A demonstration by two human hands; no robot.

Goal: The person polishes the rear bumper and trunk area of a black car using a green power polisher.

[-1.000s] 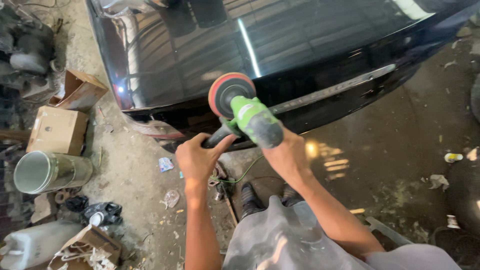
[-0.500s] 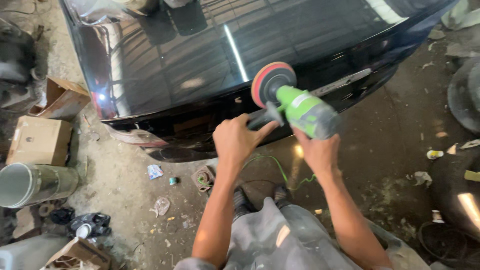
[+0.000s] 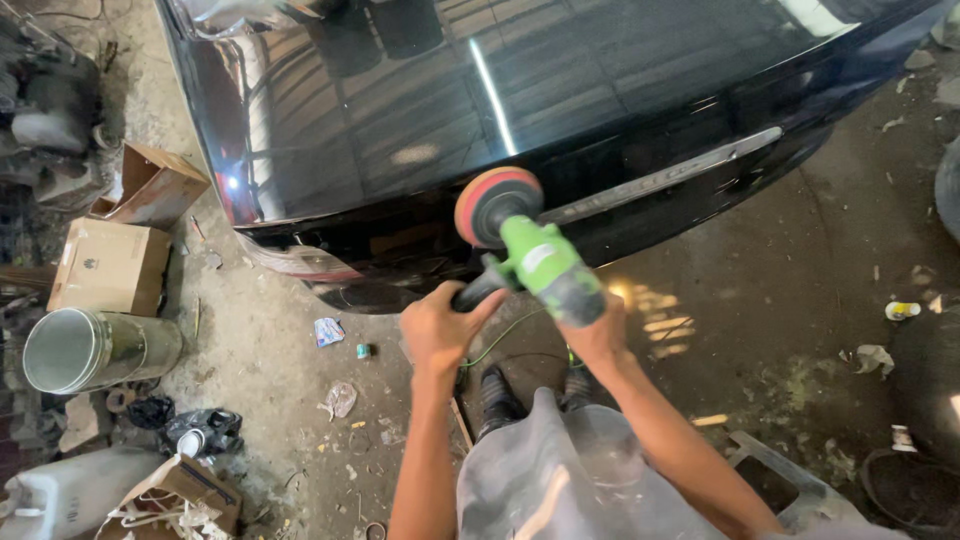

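The left hand [image 3: 438,328] is gripping the black side handle [image 3: 480,290] of the green polisher [image 3: 545,268]; the right hand [image 3: 600,335] is closing around its rear body. The pad [image 3: 495,203], ahead of both grips, is pressing against the black car [image 3: 400,120] near its rear edge.

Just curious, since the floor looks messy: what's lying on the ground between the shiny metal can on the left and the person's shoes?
In the head view, between the metal can and the shoes lie scattered litter: a crumpled wrapper, a clear plastic scrap and a black bag.
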